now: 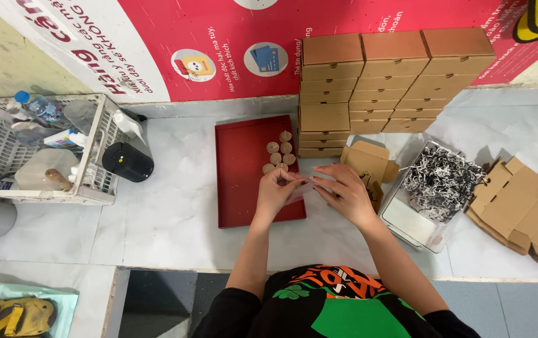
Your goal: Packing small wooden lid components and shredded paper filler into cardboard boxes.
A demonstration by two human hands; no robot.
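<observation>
Left hand (274,191) and right hand (344,191): fingertips pinching one small clear wrapper (303,186), long axis left-right | Surface: red tray (241,181) on pale marble floor (169,219) | Room: stacked cardboard boxes (394,81) against red wall poster (219,44)

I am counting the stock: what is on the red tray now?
On the red tray lie several small round cork-coloured pieces near its right edge. The left hand covers the lower right corner, so anything beneath it is hidden.
</observation>
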